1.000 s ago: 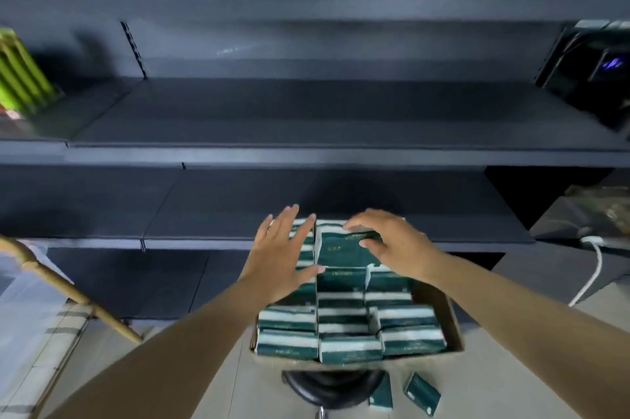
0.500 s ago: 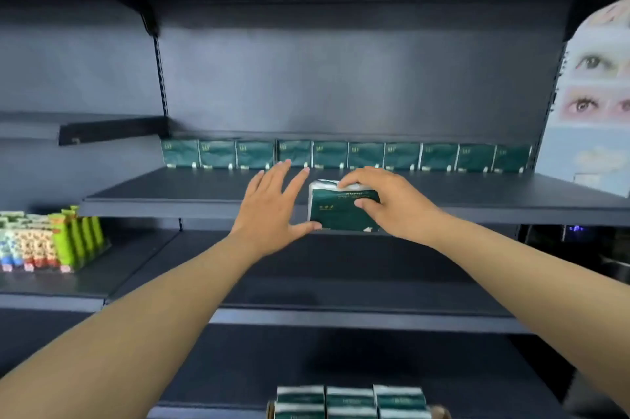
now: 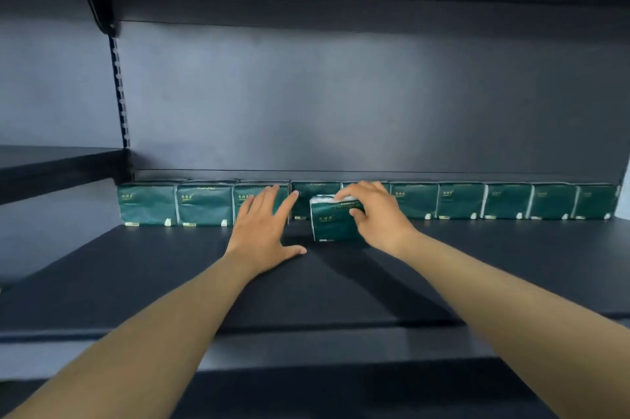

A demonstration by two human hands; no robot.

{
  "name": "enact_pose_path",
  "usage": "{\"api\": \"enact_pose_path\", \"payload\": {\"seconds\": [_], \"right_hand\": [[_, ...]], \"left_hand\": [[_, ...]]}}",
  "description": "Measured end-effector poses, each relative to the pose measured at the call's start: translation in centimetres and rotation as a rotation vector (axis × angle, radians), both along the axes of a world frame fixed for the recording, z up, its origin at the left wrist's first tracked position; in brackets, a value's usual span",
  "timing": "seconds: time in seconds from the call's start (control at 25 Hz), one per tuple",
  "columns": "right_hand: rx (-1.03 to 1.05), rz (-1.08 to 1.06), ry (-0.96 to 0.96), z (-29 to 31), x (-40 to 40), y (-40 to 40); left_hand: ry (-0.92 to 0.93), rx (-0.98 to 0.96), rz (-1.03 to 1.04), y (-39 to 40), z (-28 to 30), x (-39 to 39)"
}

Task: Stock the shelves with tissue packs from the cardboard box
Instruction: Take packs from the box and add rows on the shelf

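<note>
A: What does the shelf hold?
B: A row of green tissue packs along its back, beyond both hands.
A: And the held pack?
B: The right hand grips an upright green tissue pack, seemingly resting on the shelf; the left hand hovers beside it, fingers spread.

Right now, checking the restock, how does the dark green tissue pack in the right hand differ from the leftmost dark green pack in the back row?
The held tissue pack is gripped by the right hand; the leftmost row pack stands untouched. The held pack sits forward of the row and tilted; the leftmost pack is upright against the back panel. Both share green wrapping with gold print.
</note>
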State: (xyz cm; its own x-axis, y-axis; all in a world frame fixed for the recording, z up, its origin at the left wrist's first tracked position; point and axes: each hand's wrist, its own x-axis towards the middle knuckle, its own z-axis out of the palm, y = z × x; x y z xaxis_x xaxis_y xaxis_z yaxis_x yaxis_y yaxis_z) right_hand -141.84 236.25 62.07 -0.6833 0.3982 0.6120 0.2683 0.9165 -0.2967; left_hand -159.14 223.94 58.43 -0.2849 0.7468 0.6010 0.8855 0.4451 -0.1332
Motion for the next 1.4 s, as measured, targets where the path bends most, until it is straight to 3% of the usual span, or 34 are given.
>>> {"api": "enact_pose_path", "payload": {"seconds": [0.16, 0.28, 0.8, 1.0, 1.12, 1.24, 1.4], "right_hand": [[0.005, -0.059, 0.009, -1.5, -7.2, 4.4], [0.144, -0.106, -0.178, -3.3, -10.4, 7.0], [0.217, -0.156, -0.182, -4.4, -11.1, 7.4], [0.19, -0.269, -0.118, -3.5, -5.5, 5.0], [0.106, -0.29, -0.009, -3.4, 0.8, 2.7], [0.153, -0.287, -0.018, -4.0, 8.7, 0.8], [0.196, -0.237, -0.049, -6.4, 19.6, -1.6]], "left_hand": [[0.005, 0.047, -0.001, 4.9, -0.9, -5.6], [-0.011, 0.058, 0.017, 7.1, -1.3, -7.8], [0.12, 0.104, 0.007, 8.8, -1.6, -8.6], [0.182, 0.15, -0.113, 6.0, -1.3, -7.0], [0.178, 0.157, -0.14, 2.6, -1.7, -4.1], [0.193, 0.101, -0.163, -1.1, -1.7, 1.1], [-0.032, 0.224, -0.153, -5.3, -2.4, 10.6]]}}
